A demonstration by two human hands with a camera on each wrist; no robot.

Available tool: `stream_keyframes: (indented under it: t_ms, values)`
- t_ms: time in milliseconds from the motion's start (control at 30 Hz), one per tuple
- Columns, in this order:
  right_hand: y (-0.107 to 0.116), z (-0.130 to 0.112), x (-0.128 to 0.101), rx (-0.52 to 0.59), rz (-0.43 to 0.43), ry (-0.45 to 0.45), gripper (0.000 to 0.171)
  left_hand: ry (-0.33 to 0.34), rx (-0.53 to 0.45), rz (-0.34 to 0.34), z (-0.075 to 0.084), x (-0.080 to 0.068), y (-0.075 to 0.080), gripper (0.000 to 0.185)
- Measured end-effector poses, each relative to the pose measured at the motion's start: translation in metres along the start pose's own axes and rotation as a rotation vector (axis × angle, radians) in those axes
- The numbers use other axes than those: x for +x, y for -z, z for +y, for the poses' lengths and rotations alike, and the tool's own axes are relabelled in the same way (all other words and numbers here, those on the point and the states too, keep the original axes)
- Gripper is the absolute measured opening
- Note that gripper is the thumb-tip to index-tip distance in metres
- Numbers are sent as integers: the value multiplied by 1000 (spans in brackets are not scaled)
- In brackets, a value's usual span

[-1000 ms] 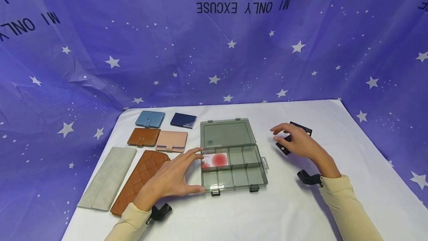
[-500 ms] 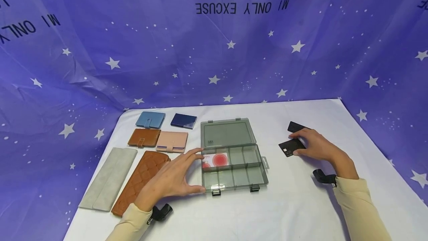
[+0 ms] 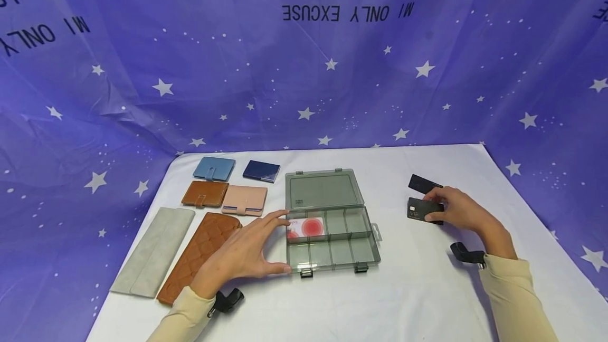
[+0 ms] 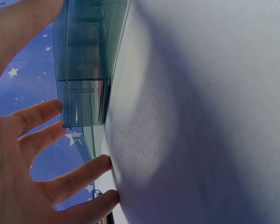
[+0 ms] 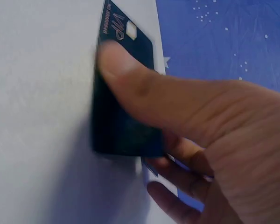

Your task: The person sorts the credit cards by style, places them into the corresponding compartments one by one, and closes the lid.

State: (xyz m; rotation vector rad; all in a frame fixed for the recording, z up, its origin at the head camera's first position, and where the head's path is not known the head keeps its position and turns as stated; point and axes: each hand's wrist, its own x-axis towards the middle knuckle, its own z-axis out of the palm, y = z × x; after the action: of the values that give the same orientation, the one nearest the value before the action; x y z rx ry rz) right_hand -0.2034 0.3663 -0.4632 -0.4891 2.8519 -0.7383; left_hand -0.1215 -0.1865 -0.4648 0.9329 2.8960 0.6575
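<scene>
My right hand (image 3: 459, 209) pinches a black VIP card (image 3: 416, 209) between thumb and fingers, its chip showing; in the right wrist view the card (image 5: 123, 133) stands tilted over the white cloth. Just behind it lies a second black card (image 3: 421, 182), partly covered by the fingers. A grey-green clear plastic box (image 3: 363, 250) with dividers stands with its lid (image 3: 323, 189) folded back. Inside, at the rear left, is a white card with red circles (image 3: 311, 227). My left hand (image 3: 239, 252) touches the box's left side, fingers spread, thumb at the front corner.
On the left lie a grey wallet (image 3: 154, 252), a quilted brown wallet (image 3: 195, 252), a small brown wallet (image 3: 204, 194), a pink one (image 3: 244, 198), a blue one (image 3: 215, 168) and a navy card holder (image 3: 261, 170). A purple star-printed curtain (image 3: 266, 67) surrounds the table.
My right hand has moved right onto the black cards, taken hold of the VIP card and turned it, separating it from the one behind. My left hand stays at the box.
</scene>
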Motion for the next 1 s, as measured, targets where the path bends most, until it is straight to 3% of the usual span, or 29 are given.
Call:
stream_keyframes:
  t_ms: [200, 367, 533, 700, 1000]
  values:
    - [6, 2, -4, 6, 80, 30, 26, 1, 3, -4, -1, 1, 0, 95]
    - [4, -16, 3, 107, 181, 117, 22, 10, -1, -14, -2, 2, 1, 95]
    - [-6, -56, 13, 191, 241, 177, 21, 15, -2, -18, -3, 1, 0, 96]
    - [-24, -103, 18, 181, 301, 267, 23, 14, -2, -15, -3, 1, -1, 95]
    - [-78, -188, 10, 291, 194, 371, 21, 13, -1, -18, -3, 2, -1, 96]
